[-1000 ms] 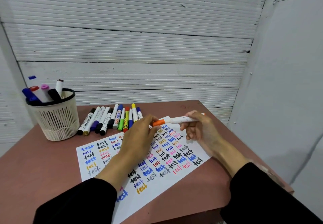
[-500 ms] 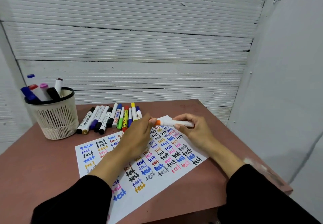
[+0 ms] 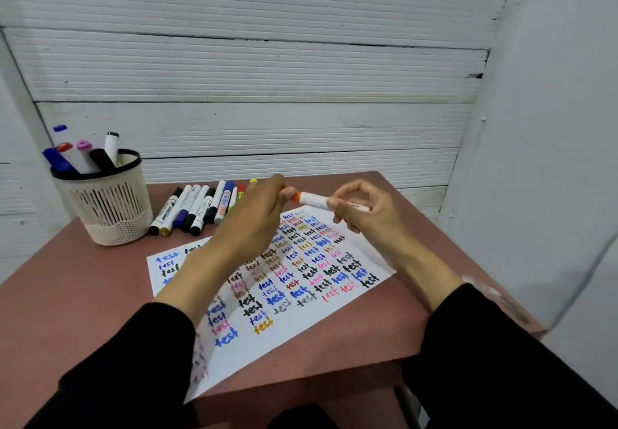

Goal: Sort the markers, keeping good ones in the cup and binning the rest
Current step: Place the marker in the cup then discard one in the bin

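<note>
The white orange-ended marker [image 3: 312, 200], raised off the white test sheet [image 3: 334, 311], is gripped by the right hand [image 3: 364, 211]; its orange end is pinched by the left hand [image 3: 257, 221], so uncapping or recapping seems underway.

One head-worn camera is looking forward and down from the person's own viewpoint, sitting close over the table [image 3: 334, 361]. It is facing the white ribbed wall [image 3: 250, 60] behind, taking in both forearms reaching away from the lens.
</note>
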Demonstrator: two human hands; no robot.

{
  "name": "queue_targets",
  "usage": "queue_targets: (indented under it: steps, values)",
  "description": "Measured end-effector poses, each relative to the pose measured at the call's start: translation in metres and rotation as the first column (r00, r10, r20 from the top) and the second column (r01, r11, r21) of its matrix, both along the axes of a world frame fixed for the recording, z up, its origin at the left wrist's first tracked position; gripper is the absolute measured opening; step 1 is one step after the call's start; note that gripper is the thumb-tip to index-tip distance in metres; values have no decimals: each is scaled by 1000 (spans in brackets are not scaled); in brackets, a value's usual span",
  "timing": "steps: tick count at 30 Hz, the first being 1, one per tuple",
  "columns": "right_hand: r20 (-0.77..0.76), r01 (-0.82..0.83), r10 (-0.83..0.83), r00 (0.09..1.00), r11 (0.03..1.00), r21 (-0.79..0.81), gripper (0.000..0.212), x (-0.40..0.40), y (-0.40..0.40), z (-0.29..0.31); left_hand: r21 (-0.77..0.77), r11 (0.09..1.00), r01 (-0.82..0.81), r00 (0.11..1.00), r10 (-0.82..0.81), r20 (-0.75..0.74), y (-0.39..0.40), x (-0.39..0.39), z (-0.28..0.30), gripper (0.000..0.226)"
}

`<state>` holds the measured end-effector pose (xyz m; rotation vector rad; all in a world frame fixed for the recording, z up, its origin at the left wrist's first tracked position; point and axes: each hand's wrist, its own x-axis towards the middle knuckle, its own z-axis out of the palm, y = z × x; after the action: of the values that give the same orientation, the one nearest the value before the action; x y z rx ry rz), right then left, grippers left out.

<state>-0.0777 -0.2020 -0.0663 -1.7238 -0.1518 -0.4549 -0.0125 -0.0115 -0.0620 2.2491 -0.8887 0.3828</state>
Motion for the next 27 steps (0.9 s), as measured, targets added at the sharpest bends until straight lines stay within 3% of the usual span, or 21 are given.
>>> queue_targets:
  steps: [4,9,13,17,20,27]
  values:
    - [-20,35,-30,999,920,391,18,-12,-14,13,20,999,30,999,-29,-33,-16,-20,23,28]
    - [21,126,-160,987,848,515,22,-66,-79,25,-17,989,147,987,-148,-60,-89,-55,42,21]
    - [35,240,-324,946,767,594,19,-129,-149,17,-20,960,279,957,-280,-74,-177,-87,22,17]
    - [-81,540,-565,821,723,430,24,-181,-199,-19,164,950,266,960,-247,-132,-235,-105,-20,28]
    - [-200,703,-674,711,679,211,25,-204,-224,-64,341,928,154,988,-146,-49,-248,-117,-37,29]
    - [-441,685,-687,577,701,-197,34,-205,-230,-201,523,837,159,985,-168,-31,-245,-122,-41,48]
